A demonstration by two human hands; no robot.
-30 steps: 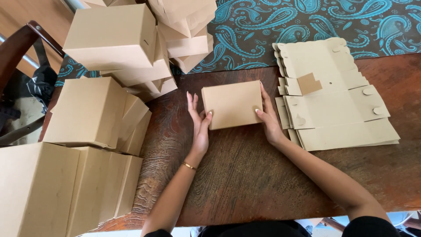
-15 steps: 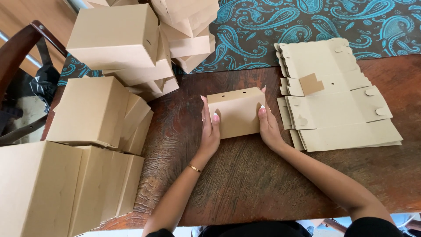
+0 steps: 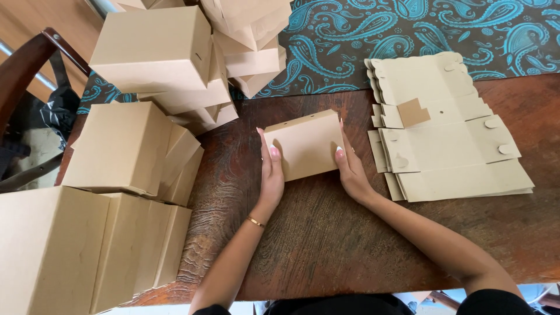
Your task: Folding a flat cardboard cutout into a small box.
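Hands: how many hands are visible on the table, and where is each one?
2. The left hand presses the left side of the small cardboard piece; the right hand presses its right side. No other hands show.

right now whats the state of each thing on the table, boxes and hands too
cardboard piece: partly folded, pressed between both hands
left hand: flat against the piece's left side
right hand: flat against its right side
flat blanks: unfolded, stacked to the right
assembled boxes: folded up, closed, piled at the left
small flap: loose on top of the blanks
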